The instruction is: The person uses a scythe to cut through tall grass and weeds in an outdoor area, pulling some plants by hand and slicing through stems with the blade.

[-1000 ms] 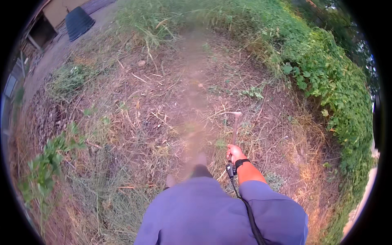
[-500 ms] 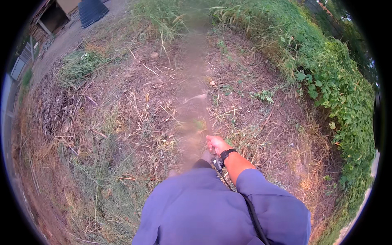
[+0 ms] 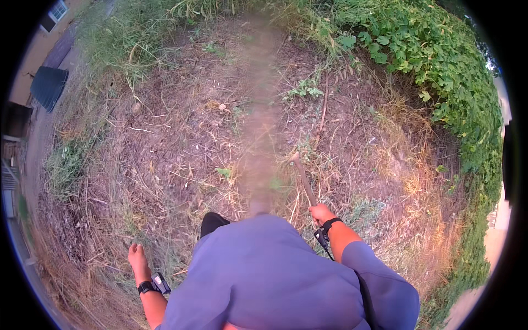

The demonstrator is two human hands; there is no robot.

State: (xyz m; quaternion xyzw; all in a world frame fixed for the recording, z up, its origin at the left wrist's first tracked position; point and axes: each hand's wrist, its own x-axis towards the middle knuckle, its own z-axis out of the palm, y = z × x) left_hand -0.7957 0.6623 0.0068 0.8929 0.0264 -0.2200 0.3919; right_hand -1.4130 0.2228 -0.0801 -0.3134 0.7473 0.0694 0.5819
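My right hand (image 3: 321, 214) is closed around a brown wooden tool handle (image 3: 306, 182). The handle slants forward and a little left from my fist, over dry grass. Its far end (image 3: 295, 157) is lighter, and too indistinct to tell what kind of tool it is. Well out to my left, my left hand (image 3: 138, 257) hangs beside my body with its fingers curled in. Nothing shows in it. Each wrist carries a black band with a small dark device.
Dry stalks and bare soil (image 3: 187, 121) spread ahead. Leafy green vines (image 3: 429, 71) line the right side, with tall grass (image 3: 132, 38) at the far left. A dark ribbed tub (image 3: 48, 88) stands near a building. My dark shoe (image 3: 213, 223) shows in front. A blurred vertical streak crosses the middle.
My left hand has come into view at the lower left. My right hand has moved right and slightly down with the handle. The view has turned, and the tub sits farther left and lower.
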